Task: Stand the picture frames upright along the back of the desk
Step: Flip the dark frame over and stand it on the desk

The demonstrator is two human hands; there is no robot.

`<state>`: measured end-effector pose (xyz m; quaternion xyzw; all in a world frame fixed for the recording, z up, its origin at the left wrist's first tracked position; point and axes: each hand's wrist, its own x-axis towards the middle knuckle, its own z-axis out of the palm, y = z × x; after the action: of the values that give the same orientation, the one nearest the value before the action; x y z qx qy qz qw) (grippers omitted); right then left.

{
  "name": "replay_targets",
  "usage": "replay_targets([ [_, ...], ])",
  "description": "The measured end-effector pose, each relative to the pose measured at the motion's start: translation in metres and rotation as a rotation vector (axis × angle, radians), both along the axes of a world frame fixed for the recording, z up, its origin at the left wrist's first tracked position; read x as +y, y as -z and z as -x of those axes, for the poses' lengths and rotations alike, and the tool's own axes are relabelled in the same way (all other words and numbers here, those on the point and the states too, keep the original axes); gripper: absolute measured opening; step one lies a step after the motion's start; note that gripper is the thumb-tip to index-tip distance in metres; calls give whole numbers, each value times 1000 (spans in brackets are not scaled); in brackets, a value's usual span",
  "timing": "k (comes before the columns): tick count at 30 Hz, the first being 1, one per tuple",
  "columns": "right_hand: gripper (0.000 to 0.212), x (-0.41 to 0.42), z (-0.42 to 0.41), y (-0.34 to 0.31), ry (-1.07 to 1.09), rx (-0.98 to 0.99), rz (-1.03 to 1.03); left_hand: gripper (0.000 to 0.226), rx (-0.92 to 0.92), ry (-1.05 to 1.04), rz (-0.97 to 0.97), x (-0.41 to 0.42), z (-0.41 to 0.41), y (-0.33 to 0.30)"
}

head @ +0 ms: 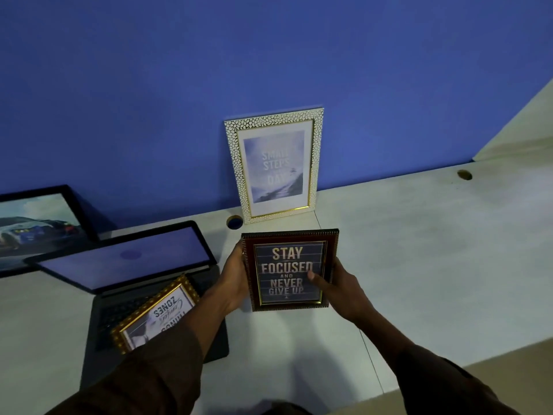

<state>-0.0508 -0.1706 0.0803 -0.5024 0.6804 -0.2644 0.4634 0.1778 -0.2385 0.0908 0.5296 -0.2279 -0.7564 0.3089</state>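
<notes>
A pale grey-white table (419, 250) is running along a blue wall, with two round cable holes near its back edge. A white pebbled frame (273, 166) is standing upright on it, leaning on the wall, just beyond the hands. An open dark laptop (134, 280) is sitting left of the left hand (233, 280). A black-framed car picture (39, 226) is leaning at the back, farther left.

Dark red frame (289, 269), white pebble-patterned frame (273, 164), gold beaded frame (155, 313), blue wall (269, 55).
</notes>
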Motion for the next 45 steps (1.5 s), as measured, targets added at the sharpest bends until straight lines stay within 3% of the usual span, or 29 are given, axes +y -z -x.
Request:
replay_targets([
  [16,56,-48,46,32,-37,-1,-148,59,-87,-47,-59,-52,50,44],
  [23,50,-43,39,27,14,30,-109,65,-87,-43,-103,-54,58,45],
  [27,56,-33,33,22,78,63,-86,63,-205,-56,-61,-44,60,34],
  [34,89,1,19,10,178,211,-151,70,-287,-87,24,-15,26,30],
  [36,89,14,5,-1,205,239,-149,73,-292,-65,44,-1,13,22],
  [41,64,44,-33,-15,229,265,-54,72,-313,-13,85,33,-26,5],
  [45,72,68,-81,-20,204,292,-26,73,-292,2,101,62,-74,-1],
])
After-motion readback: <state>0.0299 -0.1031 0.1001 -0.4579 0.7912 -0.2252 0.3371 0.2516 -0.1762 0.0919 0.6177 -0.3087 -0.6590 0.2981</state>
